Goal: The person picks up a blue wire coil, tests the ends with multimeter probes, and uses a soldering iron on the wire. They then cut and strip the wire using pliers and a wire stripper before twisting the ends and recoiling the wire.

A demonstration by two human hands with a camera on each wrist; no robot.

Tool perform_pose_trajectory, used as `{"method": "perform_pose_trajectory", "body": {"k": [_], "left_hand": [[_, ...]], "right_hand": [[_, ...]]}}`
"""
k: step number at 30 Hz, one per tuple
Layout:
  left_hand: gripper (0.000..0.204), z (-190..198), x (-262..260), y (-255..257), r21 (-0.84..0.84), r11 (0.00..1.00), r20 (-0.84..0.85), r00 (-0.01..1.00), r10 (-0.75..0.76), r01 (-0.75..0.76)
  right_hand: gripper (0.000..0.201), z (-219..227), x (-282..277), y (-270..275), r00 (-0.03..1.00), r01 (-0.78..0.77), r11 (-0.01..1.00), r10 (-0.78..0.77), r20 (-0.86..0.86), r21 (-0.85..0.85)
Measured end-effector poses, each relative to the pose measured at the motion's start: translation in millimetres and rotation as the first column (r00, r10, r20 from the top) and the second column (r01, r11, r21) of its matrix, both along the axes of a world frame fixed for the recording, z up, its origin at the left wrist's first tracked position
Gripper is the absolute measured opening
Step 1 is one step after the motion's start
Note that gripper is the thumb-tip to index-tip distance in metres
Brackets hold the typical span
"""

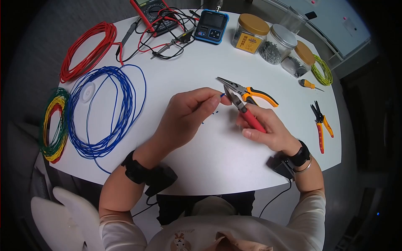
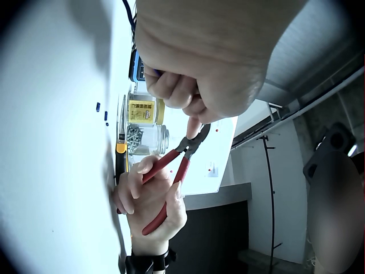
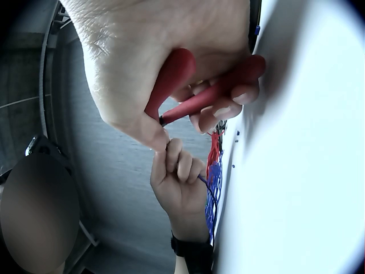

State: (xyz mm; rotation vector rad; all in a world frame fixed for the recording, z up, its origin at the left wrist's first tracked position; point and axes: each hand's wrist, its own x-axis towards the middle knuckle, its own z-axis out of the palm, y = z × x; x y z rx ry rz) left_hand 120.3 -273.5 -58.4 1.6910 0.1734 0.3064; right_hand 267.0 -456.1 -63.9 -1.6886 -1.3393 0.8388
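My left hand pinches a blue wire between thumb and curled fingers. The wire's short blue end peeks out beside the thumb tip in the head view. My right hand grips red-handled diagonal cutters, whose handles stand spread apart in the left wrist view. The cutters' head is right at the left fingertips and overlaps the wire end in the head view. Several small blue snippets lie on the table below the hands. Long-nose pliers with orange and black handles rest just beyond the cutters.
A large blue wire coil, a red coil and a multicoloured coil lie left. Behind are a multimeter, a blue tester and jars. A screwdriver and wire strippers lie right.
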Motion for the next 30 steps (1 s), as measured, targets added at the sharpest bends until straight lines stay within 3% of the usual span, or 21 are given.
{"method": "perform_pose_trajectory", "body": {"k": [20,30], "left_hand": [[0.028,-1.7,0.8,0.6,-0.03,1.0,-0.001,1.0,-0.009,0.009],[0.027,-2.6,1.3,0.0,-0.03,0.999,0.009,1.0,-0.01,0.01]], "right_hand": [[0.025,1.5,0.1,1.4,0.993,-0.039,0.999,0.037,-0.111,-0.012],[0.021,4.4,-0.5,1.5,0.997,-0.046,0.999,0.044,-0.056,-0.022]]}}
